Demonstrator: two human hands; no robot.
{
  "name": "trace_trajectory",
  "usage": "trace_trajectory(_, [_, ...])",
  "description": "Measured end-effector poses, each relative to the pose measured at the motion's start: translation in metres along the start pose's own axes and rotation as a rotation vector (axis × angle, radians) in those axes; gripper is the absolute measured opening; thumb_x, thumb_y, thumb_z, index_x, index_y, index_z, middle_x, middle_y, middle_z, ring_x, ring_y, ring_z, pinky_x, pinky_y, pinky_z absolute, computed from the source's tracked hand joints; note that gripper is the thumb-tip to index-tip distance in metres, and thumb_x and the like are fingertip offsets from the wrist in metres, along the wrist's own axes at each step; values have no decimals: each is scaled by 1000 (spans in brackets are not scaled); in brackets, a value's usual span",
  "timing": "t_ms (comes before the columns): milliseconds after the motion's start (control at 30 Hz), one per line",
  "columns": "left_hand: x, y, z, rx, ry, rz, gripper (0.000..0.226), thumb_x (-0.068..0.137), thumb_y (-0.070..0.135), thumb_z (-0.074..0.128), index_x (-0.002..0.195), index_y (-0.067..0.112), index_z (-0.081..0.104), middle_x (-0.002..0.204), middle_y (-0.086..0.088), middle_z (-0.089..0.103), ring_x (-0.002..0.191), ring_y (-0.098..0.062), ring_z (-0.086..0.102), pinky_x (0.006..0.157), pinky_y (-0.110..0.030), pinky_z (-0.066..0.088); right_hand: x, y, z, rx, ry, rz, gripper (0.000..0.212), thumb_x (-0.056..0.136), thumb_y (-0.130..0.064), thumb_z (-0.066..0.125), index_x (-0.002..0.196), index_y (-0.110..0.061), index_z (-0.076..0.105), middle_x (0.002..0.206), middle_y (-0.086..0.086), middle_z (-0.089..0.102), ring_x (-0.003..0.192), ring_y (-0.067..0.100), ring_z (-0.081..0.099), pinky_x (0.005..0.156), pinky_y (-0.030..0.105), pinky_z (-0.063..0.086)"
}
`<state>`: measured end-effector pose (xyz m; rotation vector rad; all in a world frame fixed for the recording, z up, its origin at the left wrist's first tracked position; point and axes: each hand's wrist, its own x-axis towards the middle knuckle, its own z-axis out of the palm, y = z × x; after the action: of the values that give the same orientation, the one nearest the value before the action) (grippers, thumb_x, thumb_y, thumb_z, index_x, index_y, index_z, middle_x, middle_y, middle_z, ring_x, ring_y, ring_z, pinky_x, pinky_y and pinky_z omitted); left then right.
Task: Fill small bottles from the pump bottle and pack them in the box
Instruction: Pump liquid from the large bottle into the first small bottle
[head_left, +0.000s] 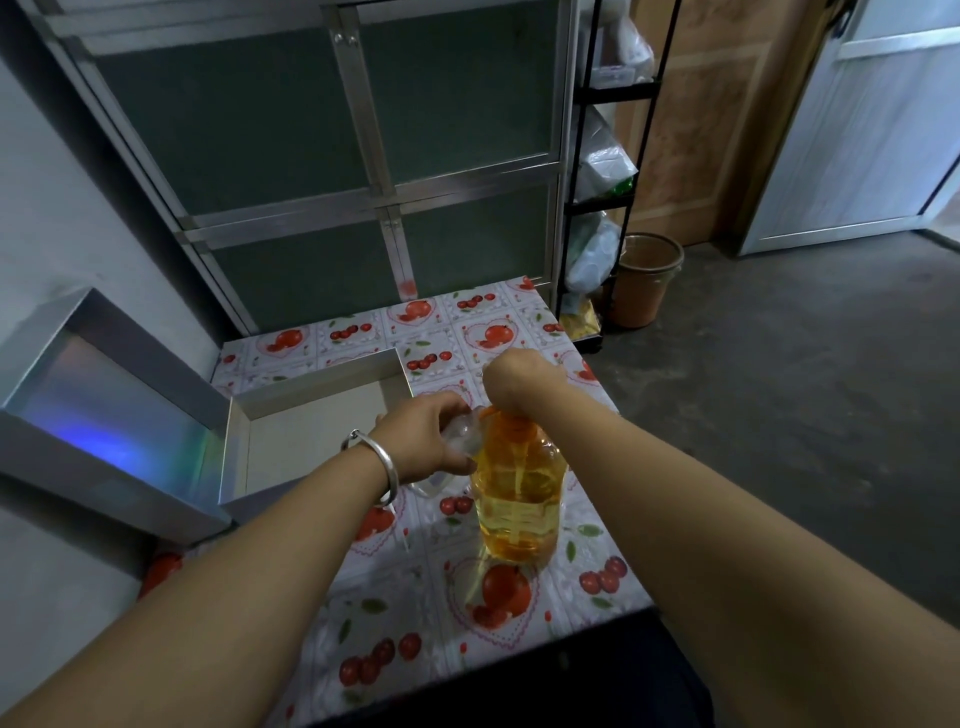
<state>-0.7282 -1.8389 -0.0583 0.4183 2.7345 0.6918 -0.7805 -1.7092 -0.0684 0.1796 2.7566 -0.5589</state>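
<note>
Left hand (421, 441) curled around a small clear bottle (464, 436), fingers wrapped on it, holding it tilted against the neck of the pump bottle (517, 499). A silver bangle (382, 465) sat on the left wrist. Left forearm reached in from lower left, wrist roughly level.

Right hand (514, 376) was bent down at the wrist over the top of the pump bottle, fingers closed and pointing downward onto the orange pump head (511, 423); back of the hand faced the camera, so the exact grip on the pump could not be made out. Right forearm came in from lower right, rising toward the bottle top.

Pump bottle stood upright on the surface (415, 597), which wore a cloth printed with red fruit and hearts. Bottle held amber liquid to well over half. It stood directly under the right hand and touching the small bottle at the left hand.

The box (311, 410), open and pale inside, lay on the surface just left of the left hand, apart from it. Its silvery lid (104, 415) leaned further left, beside the box.

Small bottle's fill level: too blurred to tell
</note>
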Motion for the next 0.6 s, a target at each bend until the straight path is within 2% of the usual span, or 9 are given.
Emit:
trace_trajectory(67, [0, 0, 1, 5, -1, 1, 48, 67, 25, 79, 108, 18, 56, 99, 2, 57, 96, -19, 57, 87, -35, 50, 0, -2, 1, -59, 17, 10, 26, 91, -12, 44, 114, -9, 55, 86, 7, 46, 87, 25, 46, 104, 50, 36])
trace_trajectory(133, [-1, -1, 2, 12, -5, 1, 48, 66, 26, 79, 108, 19, 56, 100, 2, 58, 96, -20, 57, 88, -38, 50, -2, 0, -1, -24, -5, -8, 32, 92, -14, 42, 121, -10, 54, 100, 11, 53, 92, 27, 50, 104, 50, 38])
trace_trajectory(200, [-2, -1, 1, 19, 2, -2, 51, 67, 26, 79, 111, 18, 56, 101, 3, 57, 99, -19, 57, 91, -39, 50, -2, 0, -3, 85, -57, -22, 39, 94, -18, 39, 130, -9, 51, 121, 16, 57, 108, 32, 55, 99, 47, 43])
trace_trajectory(267, [-2, -1, 1, 19, 3, -6, 53, 67, 26, 79, 114, 18, 55, 102, 4, 57, 101, -20, 57, 93, -40, 49, 1, -3, -3, 63, -101, -50, 44, 96, -18, 37, 139, -11, 40, 135, 16, 49, 120, 34, 50, 102, 50, 40])
trace_trajectory(333, [-1, -1, 0, 11, 10, -8, 53, 67, 27, 79, 113, 18, 55, 105, 1, 59, 101, -20, 57, 92, -41, 49, 3, -3, 0, 18, -62, -46, 44, 95, -16, 39, 139, -15, 40, 128, 13, 50, 111, 31, 49, 105, 54, 35])
trace_trajectory(400, [0, -1, 1, 10, 4, -9, 53, 67, 27, 79, 113, 18, 56, 103, 2, 58, 99, -20, 57, 91, -39, 50, 4, -1, 3, -8, -18, -31, 35, 93, -14, 40, 126, -12, 50, 105, 10, 51, 95, 28, 47, 105, 52, 34])
trace_trajectory(467, [-2, -1, 2, 8, 2, -8, 51, 67, 25, 79, 111, 18, 55, 99, 4, 56, 97, -19, 57, 89, -36, 50, 2, 1, 3, -28, 49, -20, 29, 92, -15, 40, 117, -12, 55, 97, 7, 49, 90, 25, 46, 105, 49, 33])
trace_trajectory(600, [-3, -2, 3, 24, 1, -3, 49, 66, 27, 79, 108, 20, 55, 96, 5, 56, 95, -20, 57, 90, -40, 50, -1, 1, -1, 30, -30, -48, 39, 95, -16, 38, 132, -13, 49, 119, 12, 55, 108, 30, 53, 104, 50, 36])
